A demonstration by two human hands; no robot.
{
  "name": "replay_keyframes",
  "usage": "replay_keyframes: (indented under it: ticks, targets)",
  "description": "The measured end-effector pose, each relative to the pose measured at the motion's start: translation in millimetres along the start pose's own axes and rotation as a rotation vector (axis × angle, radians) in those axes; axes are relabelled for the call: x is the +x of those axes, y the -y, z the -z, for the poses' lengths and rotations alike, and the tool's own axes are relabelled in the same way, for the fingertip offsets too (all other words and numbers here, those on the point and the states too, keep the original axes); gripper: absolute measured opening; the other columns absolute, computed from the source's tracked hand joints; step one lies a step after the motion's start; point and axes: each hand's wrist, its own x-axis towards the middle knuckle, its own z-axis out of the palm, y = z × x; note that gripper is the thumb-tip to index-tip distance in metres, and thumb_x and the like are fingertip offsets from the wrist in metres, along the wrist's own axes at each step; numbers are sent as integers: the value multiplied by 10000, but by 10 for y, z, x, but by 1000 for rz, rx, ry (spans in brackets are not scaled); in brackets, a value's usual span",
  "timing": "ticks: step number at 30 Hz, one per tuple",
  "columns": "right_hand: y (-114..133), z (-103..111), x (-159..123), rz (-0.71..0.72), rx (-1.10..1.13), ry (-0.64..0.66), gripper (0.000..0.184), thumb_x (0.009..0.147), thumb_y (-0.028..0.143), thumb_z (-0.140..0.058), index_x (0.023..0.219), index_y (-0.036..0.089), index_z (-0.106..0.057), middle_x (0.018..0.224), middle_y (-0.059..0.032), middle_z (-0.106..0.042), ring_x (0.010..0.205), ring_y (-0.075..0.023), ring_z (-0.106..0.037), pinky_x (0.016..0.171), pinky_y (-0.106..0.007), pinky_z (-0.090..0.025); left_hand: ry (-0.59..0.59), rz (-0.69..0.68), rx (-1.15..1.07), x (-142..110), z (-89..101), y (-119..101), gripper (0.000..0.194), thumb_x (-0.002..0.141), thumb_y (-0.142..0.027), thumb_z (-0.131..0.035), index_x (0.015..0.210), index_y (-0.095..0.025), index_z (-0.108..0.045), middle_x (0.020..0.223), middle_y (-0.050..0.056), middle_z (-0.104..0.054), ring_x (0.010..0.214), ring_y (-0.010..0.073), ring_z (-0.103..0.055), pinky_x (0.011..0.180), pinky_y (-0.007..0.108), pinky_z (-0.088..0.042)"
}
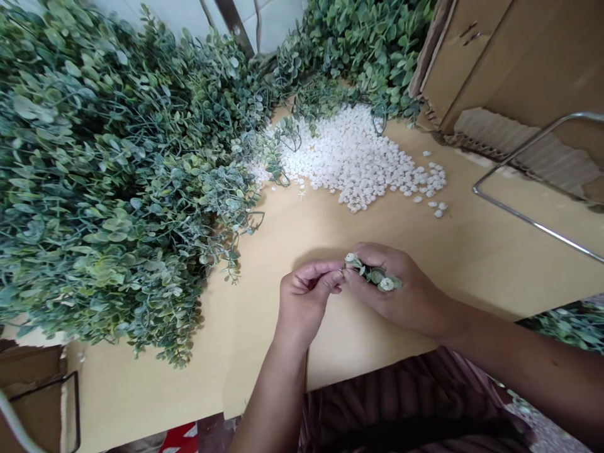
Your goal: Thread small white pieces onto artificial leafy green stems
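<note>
Between two hands [304, 292], one leafy sprig [377, 274], two white flowers [386, 284]

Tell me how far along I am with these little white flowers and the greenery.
Done: the sprig shows two white flowers.
In hand: your right hand holds it, and the fingertips of your left hand meet yours at its end.
Left: probably plenty, judging by the loose white pile and the big leafy heap. I can't tell how many sprigs are finished.
</note>
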Motion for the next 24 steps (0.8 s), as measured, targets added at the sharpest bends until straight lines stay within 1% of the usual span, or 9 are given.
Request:
replay_keyframes:
  ticks: [3, 5, 7, 9, 11, 14, 19, 21, 24]
  targets:
    - [24, 20, 42, -113, 185, 21, 188, 800, 205, -495, 618, 180, -455, 578, 30, -433, 539, -93, -433, 506, -211, -372, -4, -29, -32, -10, -5, -9, 186, 614, -287, -757, 754, -169, -725, 641, 17, -690, 569, 95, -596, 527, 195, -513]
    - [22, 44, 69, -227, 349, 21, 178, 820, 272, -515, 671, 174, -506, 621, 14, -504, 594, -107, -501, 551, -216, -420, -23, -50, -70, -22, 4, -13, 262, 619, -317, -755, 841, -183, -717, 694, 17, -695, 610, 104, -615, 537, 197, -517]
    - [-2, 68, 87, -338, 533, -7, 235, 817, 387, -544, 713, 177, -538, 668, -7, -576, 660, -135, -570, 610, -242, -466, -44, -60, -100, -36, 25, -10, 300, 614, -329, -760, 875, -191, -709, 747, 19, -698, 627, 105, -621, 548, 202, -521]
    - [-38, 85, 92, -429, 695, -29, 331, 791, 511, -554, 753, 182, -570, 703, -24, -629, 703, -162, -616, 662, -280, -496, -49, -63, -98, -55, 47, 3, 286, 623, -326, -755, 867, -186, -706, 763, 21, -695, 625, 100, -612, 566, 208, -521]
    - [-63, 90, 94, -482, 780, -38, 415, 753, 592, -562, 788, 180, -605, 733, -38, -662, 736, -179, -640, 711, -307, -509, -13, -67, -59, -78, 58, 26, 264, 647, -316, -738, 868, -175, -702, 758, 28, -689, 629, 99, -601, 593, 216, -517]
    - [-50, 80, 111, -526, 810, -53, 459, 726, 616, -578, 805, 168, -639, 791, -56, -687, 810, -193, -651, 742, -307, -517, 62, -123, 38, -113, 44, 65, 224, 678, -292, -712, 859, -162, -695, 808, 47, -675, 718, 120, -606, 672, 235, -510]
    - [10, 142, 113, -632, 856, -43, 396, 816, 520, -525, 801, 149, -662, 799, -80, -699, 780, -186, -663, 678, -275, -532, 136, -252, 194, -156, 16, 115, 181, 736, -255, -643, 880, -150, -680, 864, 67, -637, 794, 147, -609, 719, 260, -504]
    - [-6, 212, 55, -653, 819, -41, 364, 788, 509, -571, 785, 159, -666, 768, -70, -696, 707, -179, -662, 619, -264, -533, 121, -304, 280, -183, 61, 116, 178, 769, -237, -600, 906, -151, -674, 860, 70, -633, 790, 146, -609, 708, 255, -502]
    - [-79, 245, -35, -543, 621, 6, 333, 730, 518, -646, 785, 190, -664, 705, -44, -670, 611, -173, -635, 524, -257, -513, 27, -392, 513, -244, 253, 84, 184, 803, -215, -547, 929, -161, -670, 854, 68, -630, 758, 139, -602, 690, 254, -500]
